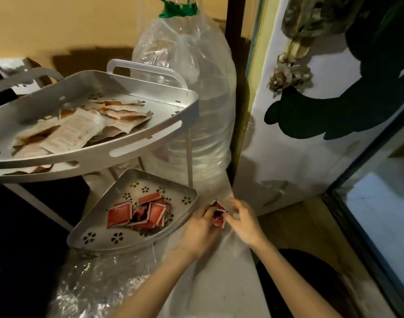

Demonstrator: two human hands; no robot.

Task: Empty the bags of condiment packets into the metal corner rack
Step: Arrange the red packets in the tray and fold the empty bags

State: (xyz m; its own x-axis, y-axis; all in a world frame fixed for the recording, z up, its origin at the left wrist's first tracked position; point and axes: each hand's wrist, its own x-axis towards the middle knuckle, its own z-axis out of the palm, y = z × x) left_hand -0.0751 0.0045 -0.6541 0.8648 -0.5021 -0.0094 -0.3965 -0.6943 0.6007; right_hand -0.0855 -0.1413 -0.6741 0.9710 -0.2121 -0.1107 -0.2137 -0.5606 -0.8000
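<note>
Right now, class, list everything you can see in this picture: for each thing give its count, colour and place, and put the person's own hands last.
metal corner rack: one, silver, two tiers, left half
pale packets: a heap, beige and white, upper tier
red packets in the rack: a pile, red and white, lower tier
red packets in hand: a few, red and white, just right of the lower tier
water jug: one, clear with a green cap, wrapped in clear plastic, behind the rack
clear plastic sheet: one, crinkled, bottom left
white panel: one, white with dark green shapes, right
left hand: one, on the packets
right hand: one, on the packets
</note>
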